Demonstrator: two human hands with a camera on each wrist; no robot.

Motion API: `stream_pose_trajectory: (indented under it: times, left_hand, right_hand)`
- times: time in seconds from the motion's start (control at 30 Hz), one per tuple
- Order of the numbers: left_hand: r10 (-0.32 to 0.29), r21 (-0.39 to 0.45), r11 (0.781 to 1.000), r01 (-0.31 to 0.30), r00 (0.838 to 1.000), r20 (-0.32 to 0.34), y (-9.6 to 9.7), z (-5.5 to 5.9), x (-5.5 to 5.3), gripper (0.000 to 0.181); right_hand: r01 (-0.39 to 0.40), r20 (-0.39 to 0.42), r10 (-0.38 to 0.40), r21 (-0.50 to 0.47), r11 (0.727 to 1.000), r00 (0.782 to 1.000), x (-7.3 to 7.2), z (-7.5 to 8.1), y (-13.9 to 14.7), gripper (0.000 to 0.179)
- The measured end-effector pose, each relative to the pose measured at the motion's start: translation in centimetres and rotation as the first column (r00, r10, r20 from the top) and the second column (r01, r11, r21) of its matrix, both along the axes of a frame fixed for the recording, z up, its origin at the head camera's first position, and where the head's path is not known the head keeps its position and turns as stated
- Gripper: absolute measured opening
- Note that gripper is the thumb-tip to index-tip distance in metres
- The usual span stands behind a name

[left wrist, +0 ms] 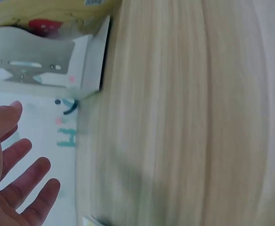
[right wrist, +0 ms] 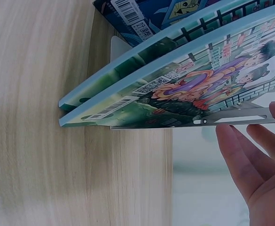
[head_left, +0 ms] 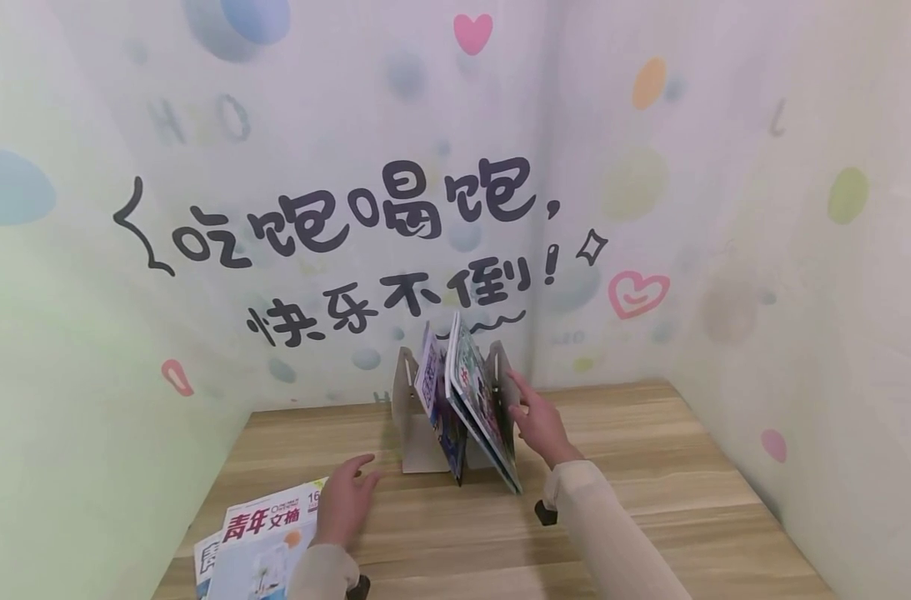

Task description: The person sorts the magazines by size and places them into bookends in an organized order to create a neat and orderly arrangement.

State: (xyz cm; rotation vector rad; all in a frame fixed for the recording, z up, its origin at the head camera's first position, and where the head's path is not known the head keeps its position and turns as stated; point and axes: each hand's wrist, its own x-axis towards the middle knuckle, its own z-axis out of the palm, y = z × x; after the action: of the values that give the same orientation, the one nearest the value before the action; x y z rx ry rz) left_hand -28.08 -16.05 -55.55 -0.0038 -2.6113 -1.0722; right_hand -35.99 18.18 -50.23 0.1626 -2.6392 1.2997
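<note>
1 metal book stand (head_left: 423, 448), lower centre of the frame, holds leaning magazines (head_left: 487, 410); right hand (head_left: 545, 425) pinches its right plate (right wrist: 240, 112), left hand (head_left: 345, 504) empty, fingers apart. Probably light, stiff, slick; best gripped by its 2 upright side plates (head_left: 402, 392).

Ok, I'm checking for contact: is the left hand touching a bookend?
No, table shows between the left hand and the nearest bookend.

left sleeve (head_left: 323, 569): cream | right sleeve (head_left: 608, 529): cream, long | left wrist piece (head_left: 361, 587): black | right wrist piece (head_left: 546, 512): black
</note>
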Motion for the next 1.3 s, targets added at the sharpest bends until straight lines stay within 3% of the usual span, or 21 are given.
stream_pose_trajectory:
  times: [0.57, 0.9, 1.03, 1.3]
  left_hand:
    - [0.093, -0.09, 0.992, -0.092, 0.996, 0.003, -5.0, -2.0, 1.0, 0.04]
    - [0.15, -0.168, 0.974, -0.152, 0.988, -0.026, -7.4, -3.2, 1.8, 0.047]
    - [0.186, -0.214, 0.961, -0.175, 0.982, 0.033, -8.0, -3.8, 2.0, 0.052]
    - [0.246, -0.227, 0.951, -0.21, 0.959, 0.142, -8.7, -3.1, 3.2, 0.062]
  right_hand:
    - [-0.005, -0.007, 0.005, -0.018, 1.0, 1.0, 0.1, 0.4, 0.0, 0.062]
    - [-0.014, -0.026, 0.014, 0.003, 1.0, 1.0, 0.1, 0.1, 0.2, 0.062]
    - [-0.015, -0.037, 0.015, 0.009, 1.0, 0.999, 0.1, 0.0, 0.2, 0.062]
    - [-0.014, -0.022, 0.014, 0.02, 1.0, 1.0, 0.1, 0.2, 0.1, 0.064]
